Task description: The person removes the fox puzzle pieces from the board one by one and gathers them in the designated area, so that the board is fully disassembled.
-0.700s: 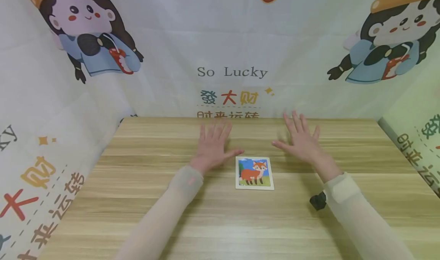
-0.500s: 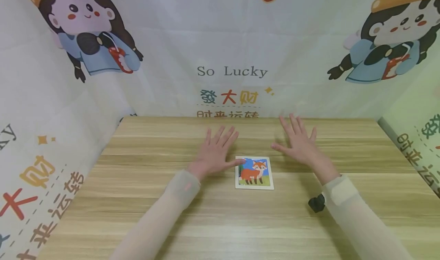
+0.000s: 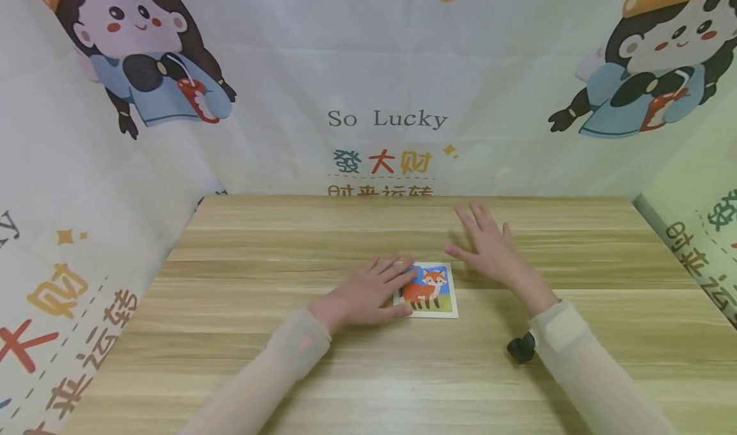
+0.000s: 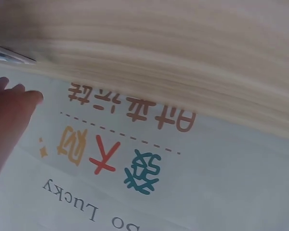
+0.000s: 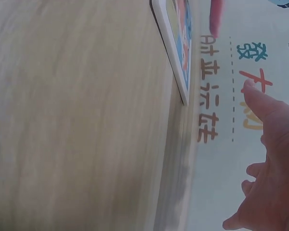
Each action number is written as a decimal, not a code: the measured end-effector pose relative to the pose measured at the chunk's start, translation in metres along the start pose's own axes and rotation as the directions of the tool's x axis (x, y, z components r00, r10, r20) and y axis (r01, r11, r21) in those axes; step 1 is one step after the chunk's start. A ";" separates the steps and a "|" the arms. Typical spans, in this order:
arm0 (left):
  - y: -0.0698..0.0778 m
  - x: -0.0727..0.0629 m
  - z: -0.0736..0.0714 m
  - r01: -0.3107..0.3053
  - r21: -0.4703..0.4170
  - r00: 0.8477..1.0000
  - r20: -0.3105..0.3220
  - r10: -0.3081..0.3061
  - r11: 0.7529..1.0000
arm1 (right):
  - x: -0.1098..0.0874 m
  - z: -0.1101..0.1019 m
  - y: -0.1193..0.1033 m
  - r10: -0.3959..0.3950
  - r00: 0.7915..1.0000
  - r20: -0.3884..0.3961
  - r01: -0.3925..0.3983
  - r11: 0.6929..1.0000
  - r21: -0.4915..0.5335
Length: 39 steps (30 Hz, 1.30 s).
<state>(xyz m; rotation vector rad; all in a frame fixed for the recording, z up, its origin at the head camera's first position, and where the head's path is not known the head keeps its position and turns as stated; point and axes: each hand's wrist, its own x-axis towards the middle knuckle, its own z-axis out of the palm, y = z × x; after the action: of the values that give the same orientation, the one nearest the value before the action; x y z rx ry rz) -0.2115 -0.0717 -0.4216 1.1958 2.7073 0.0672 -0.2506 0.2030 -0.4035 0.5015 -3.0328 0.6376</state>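
A square fox picture puzzle with a white border lies flat on the wooden table, and its thin edge shows in the right wrist view. My left hand is over its left side, fingers extended and covering part of the picture; whether they touch it I cannot tell. My right hand is spread to the right of the puzzle and a little behind it, holding nothing. In the left wrist view only part of the left hand shows, apart from the puzzle's edge.
Bare wood-grain table surrounds the puzzle. A white printed cloth hangs along the back and both sides. A small black object shows beneath the right sleeve, by the wrist.
My left hand has come toward me and to the right, from behind and left of the puzzle to over its left side. My right hand has shifted slightly left and nearer. The puzzle stays put.
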 end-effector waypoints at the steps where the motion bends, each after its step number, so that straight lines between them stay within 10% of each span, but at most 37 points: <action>1: 0.002 0.000 0.002 -0.013 0.007 1.000 0.010 0.013 1.000 | 0.000 0.002 -0.001 -0.007 1.000 0.000 0.007 1.000 0.007; 19: 0.022 0.004 0.015 -0.180 0.223 0.983 -0.005 0.186 0.958 | 0.008 0.031 -0.025 -0.172 0.984 0.034 0.168 0.981 0.099; 39: 0.026 0.006 0.019 -0.164 0.127 0.986 -0.022 0.168 0.978 | 0.012 0.038 -0.041 -0.236 0.969 0.077 0.229 0.970 0.087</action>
<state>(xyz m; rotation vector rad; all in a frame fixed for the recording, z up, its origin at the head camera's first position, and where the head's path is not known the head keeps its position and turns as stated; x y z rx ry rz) -0.1926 -0.0503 -0.4378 1.4678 2.6680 -0.0619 -0.2467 0.1487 -0.4218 0.8940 -2.9692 0.7398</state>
